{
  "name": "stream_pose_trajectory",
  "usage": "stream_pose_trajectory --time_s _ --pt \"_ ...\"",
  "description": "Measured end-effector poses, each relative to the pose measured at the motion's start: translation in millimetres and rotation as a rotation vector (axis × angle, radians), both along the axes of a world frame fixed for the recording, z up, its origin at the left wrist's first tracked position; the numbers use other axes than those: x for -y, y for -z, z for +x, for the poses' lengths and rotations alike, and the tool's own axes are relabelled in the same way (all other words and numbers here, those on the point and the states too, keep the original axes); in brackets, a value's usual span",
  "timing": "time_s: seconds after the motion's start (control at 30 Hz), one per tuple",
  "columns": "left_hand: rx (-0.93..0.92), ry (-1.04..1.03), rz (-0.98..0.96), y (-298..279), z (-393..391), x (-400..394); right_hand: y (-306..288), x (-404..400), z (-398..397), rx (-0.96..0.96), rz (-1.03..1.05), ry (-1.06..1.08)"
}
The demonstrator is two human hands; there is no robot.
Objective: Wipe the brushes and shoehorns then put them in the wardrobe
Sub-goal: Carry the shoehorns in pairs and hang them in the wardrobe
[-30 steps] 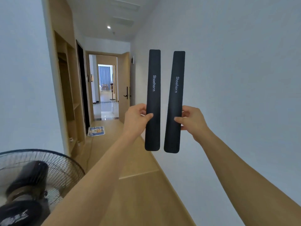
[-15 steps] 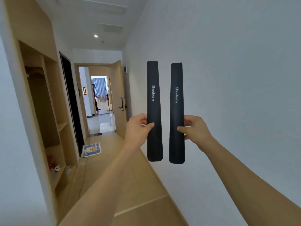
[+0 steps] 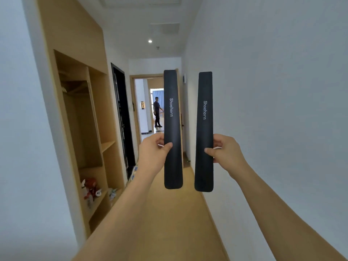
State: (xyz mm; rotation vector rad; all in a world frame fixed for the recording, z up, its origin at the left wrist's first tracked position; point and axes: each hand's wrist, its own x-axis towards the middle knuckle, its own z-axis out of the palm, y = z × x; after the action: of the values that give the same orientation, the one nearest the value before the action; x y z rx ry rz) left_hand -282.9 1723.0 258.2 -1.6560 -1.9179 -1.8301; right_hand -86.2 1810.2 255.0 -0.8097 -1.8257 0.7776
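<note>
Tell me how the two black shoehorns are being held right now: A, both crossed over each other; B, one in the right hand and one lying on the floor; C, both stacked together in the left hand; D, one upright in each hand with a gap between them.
D: the left hand grips the left shoehorn and the right hand grips the right shoehorn, both upright and apart.

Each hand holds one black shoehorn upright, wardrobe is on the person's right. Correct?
Not quite. The head view shows the wardrobe on the person's left, not right. The rest holds: the left hand holds one black shoehorn upright and the right hand holds the other shoehorn upright.
</note>
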Motion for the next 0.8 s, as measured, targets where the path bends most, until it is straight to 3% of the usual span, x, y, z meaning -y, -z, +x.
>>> stream_pose_trajectory --time_s 0.47,0.8 --pt "0.066 -0.216 0.068 28 -129 -176 21 -199 -153 0.006 0.036 -0.212" --pt "0.046 -0.147 0.075 12 -287 -350 4 -363 -313 0.002 0.083 -0.229"
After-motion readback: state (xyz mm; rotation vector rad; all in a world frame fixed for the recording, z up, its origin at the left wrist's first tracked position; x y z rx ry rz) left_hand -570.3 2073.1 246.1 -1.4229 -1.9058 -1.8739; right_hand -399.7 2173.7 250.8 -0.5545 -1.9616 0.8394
